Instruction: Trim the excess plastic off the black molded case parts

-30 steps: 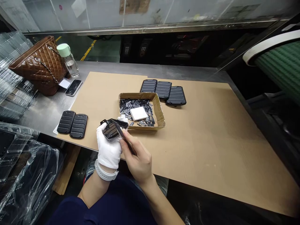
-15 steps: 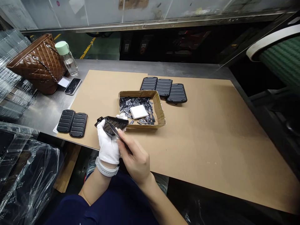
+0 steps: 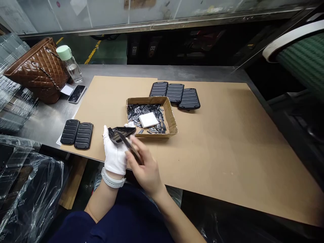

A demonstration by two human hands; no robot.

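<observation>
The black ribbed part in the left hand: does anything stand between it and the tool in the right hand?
Nothing visible does: the right hand holds the dark tool, which reaches over the black part in the left hand; contact is unclear.

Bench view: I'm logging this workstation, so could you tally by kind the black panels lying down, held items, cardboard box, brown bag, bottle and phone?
Black panels lying down: 5
Black part in left hand: 1
Dark tool in right hand: 1
Cardboard box: 1
Brown bag: 1
Bottle: 1
Phone: 1
Total: 11
</observation>
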